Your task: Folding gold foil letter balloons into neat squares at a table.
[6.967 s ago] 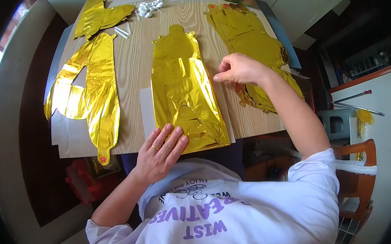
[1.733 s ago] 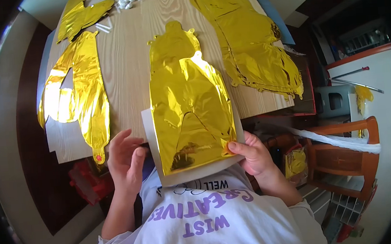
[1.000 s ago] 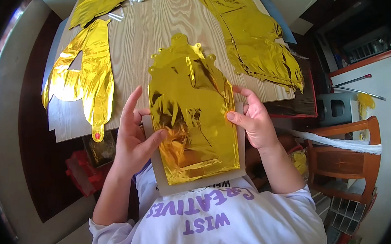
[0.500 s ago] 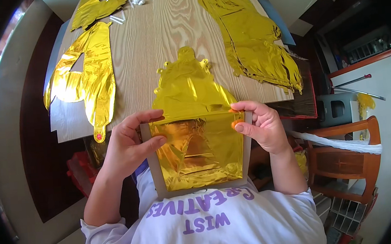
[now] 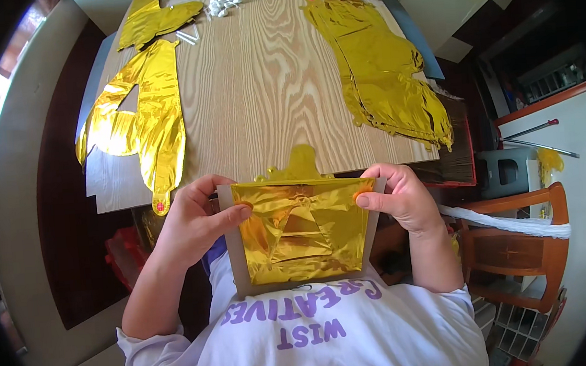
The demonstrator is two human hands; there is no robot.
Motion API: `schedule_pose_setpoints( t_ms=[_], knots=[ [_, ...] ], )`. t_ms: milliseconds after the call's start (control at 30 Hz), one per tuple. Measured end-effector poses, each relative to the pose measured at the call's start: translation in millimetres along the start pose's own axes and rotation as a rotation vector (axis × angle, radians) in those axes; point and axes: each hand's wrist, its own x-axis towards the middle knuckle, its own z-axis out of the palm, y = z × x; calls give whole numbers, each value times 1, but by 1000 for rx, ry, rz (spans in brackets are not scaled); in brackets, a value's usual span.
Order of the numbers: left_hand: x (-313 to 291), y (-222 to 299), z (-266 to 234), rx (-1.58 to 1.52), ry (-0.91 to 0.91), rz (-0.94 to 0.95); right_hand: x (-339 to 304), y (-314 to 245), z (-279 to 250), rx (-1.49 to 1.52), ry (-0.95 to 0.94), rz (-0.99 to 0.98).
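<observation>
A flat gold foil balloon [image 5: 304, 237] lies folded over a thin grey board [image 5: 237, 256] in front of my chest. Its rounded end sticks out past the board's far edge, by the table. My left hand [image 5: 196, 225] pinches the far left corner, thumb on the foil and fingers behind. At the far right corner, my right hand [image 5: 408, 201] grips in the same way. An orange finger cot [image 5: 245, 206] covers the left thumb tip, and another orange cot [image 5: 361, 198] is at the right thumb. Fingers behind the board are partly hidden.
On the wooden table [image 5: 251, 90], a gold foil balloon [image 5: 160, 111] lies left, with more foil [image 5: 156, 23] behind it. White pieces [image 5: 224, 5] and white strips [image 5: 188, 36] lie nearby. Stacked gold balloons [image 5: 381, 73] cover the right side. A wooden chair [image 5: 554, 259] stands at right.
The foil's far part has drawn back toward me over the board's edge, so less shows beyond it. Both hands have shifted slightly, with their index fingers now behind the board.
</observation>
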Motion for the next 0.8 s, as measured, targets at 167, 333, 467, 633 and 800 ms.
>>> schedule_pose_setpoints(
  t_ms=[167,333,467,633,800],
  knots=[
    [5,-3,-6,49,-61,-81,13,7,4,71,12,40],
    [13,18,-10,18,-50,-138,29,-25,-3,-21,-23,49],
    [26,48,-6,-170,37,-131,64,-70,-8,-104,-30,39],
    [92,9,-44,292,49,-234,136,-37,-42,-363,84,257],
    [101,30,-7,1498,309,123,155,-31,-42,-658,146,199]
  ],
)
